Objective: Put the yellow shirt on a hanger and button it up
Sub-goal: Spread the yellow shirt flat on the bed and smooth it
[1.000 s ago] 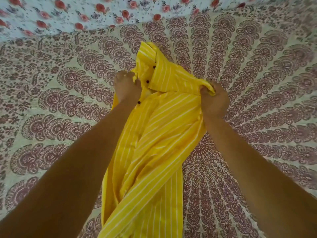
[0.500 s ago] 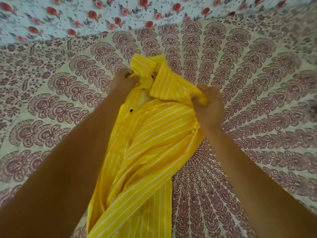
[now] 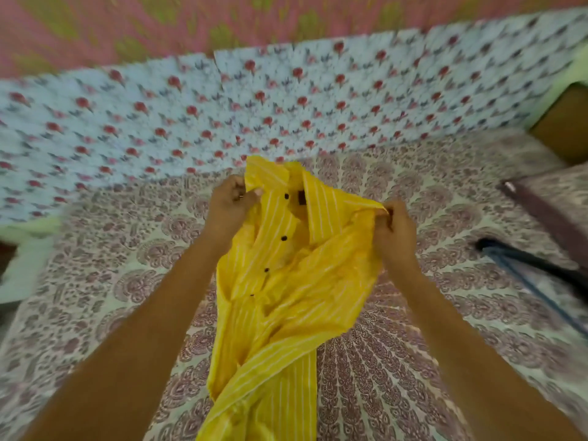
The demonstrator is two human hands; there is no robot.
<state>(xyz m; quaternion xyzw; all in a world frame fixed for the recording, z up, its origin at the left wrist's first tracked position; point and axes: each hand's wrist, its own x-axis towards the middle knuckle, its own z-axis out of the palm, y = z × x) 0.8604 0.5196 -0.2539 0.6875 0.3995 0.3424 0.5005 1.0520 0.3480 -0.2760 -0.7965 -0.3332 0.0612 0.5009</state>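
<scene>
Here we are seeing the left hand (image 3: 230, 198) and right hand (image 3: 394, 224) pinching the unbuttoned yellow shirt (image 3: 286, 297) open above the bedspread (image 3: 445, 313).

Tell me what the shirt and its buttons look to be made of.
Shirt: thin woven cloth, probably cotton or a blend; yellow with fine white stripes, matte, creasing softly where the left hand and right hand pinch it. Buttons: small, dark, round, likely plastic; too blurred to be sure.
</scene>
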